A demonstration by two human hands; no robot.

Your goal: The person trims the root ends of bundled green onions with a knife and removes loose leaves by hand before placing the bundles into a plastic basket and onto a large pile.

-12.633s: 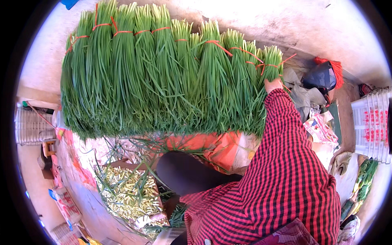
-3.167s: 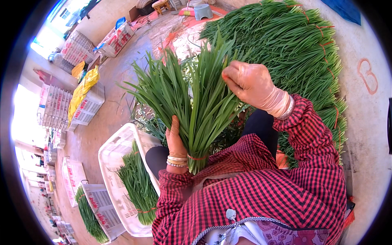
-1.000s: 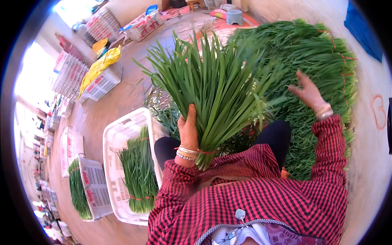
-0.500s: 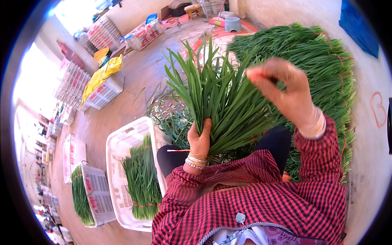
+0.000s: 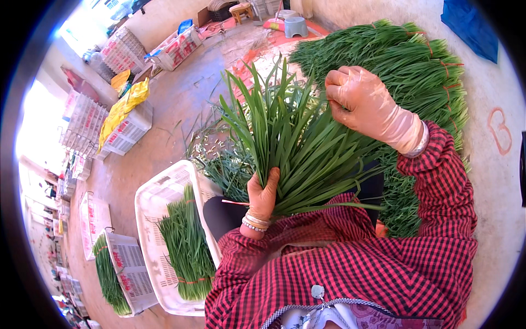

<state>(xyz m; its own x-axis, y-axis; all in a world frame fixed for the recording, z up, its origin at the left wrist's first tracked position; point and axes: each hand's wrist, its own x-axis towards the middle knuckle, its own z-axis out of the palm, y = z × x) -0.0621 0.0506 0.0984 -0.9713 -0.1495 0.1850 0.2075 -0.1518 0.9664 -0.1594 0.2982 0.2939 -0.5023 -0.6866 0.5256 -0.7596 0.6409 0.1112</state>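
Left fingers [image 5: 272,180] grip greens [image 5: 296,151]; white crate [image 5: 163,191] holds bundles [image 5: 189,249].

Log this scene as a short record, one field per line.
Left hand: wrapped around a bunch of long green leaves
Right hand: raised by the bunch's leaves, fingers curled; whether it pinches one is unclear
Left side: white crate holding tied greens
Right side: large pile of greens with red ties, by the wall
Background: small grey-blue stool, stacked crates
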